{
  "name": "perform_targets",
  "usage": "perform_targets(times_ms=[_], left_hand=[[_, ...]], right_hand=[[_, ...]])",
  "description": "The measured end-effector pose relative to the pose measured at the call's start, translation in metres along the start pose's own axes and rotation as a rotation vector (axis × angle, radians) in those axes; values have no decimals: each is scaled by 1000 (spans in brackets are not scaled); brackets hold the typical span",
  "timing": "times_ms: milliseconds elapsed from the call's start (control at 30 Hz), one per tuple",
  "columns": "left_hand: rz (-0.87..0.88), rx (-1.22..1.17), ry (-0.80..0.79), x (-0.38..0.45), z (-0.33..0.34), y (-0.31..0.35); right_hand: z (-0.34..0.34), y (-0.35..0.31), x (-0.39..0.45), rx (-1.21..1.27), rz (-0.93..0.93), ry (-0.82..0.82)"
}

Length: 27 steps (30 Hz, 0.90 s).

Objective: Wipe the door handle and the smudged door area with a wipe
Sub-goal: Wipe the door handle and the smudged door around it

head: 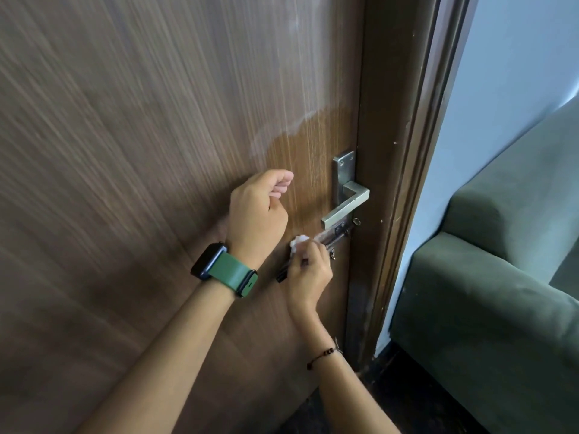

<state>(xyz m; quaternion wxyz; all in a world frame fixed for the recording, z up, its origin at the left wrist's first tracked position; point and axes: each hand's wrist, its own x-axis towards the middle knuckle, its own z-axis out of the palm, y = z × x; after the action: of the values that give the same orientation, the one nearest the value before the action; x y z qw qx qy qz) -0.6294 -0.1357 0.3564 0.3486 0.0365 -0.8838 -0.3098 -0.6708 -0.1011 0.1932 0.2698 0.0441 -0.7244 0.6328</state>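
My right hand (308, 274) pinches the wipe (297, 243), rubbing the bolt (335, 234) just under the door handle (346, 208). My left hand (258, 214) hangs loosely curled beside it, holding nothing. Above my fingers, a darker patch looks cleaned; the whitish smudge (291, 98) higher up remains.

My arms bare, no sleeves. Left wrist, frame centre-left: black smartwatch (209, 260) on green strap (232, 275). Right wrist, lower centre: thin dark beaded bracelet (322, 356).
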Motion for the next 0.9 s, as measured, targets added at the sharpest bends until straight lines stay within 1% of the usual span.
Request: perform_targets(times_ms=[67,100,167,233,300,367,433,500,567,600,667,733,767,800,833,900], left_hand=[[-5,-9,-12,1,4,2],[-4,-13,-19,1,6,4],[5,-18,-24,0,9,7],[8,-11,-18,0,9,8],[3,0,-11,1,9,8],[2,6,-5,1,8,6],[0,11,5,0,7,3],[-5,12,8,0,5,0],[-14,10,15,2,6,-1],[-20,10,14,3,8,-1],[-22,6,2,4,15,2],[-3,-1,-23,5,24,7],[6,-2,-32,6,27,10],[8,-8,-39,7,30,12],[6,-18,-46,7,32,14],[7,-33,-50,7,35,15]], right_hand=[[-9,6,7,-13,-49,-90],[-16,11,18,-23,-54,-90],[-27,22,49,-36,8,23],[-35,34,81,-42,147,131],[-32,41,101,-68,211,119],[-22,43,103,-113,214,77],[-13,42,101,-118,231,120],[-9,37,102,-61,295,192],[-6,29,97,0,363,221],[-4,25,87,10,354,216],[-1,15,55,5,238,167],[-6,8,33,20,101,56],[-10,10,34,26,65,5],[-14,14,41,24,58,-11],[-20,18,52,25,84,18],[-33,27,80,40,193,117]])
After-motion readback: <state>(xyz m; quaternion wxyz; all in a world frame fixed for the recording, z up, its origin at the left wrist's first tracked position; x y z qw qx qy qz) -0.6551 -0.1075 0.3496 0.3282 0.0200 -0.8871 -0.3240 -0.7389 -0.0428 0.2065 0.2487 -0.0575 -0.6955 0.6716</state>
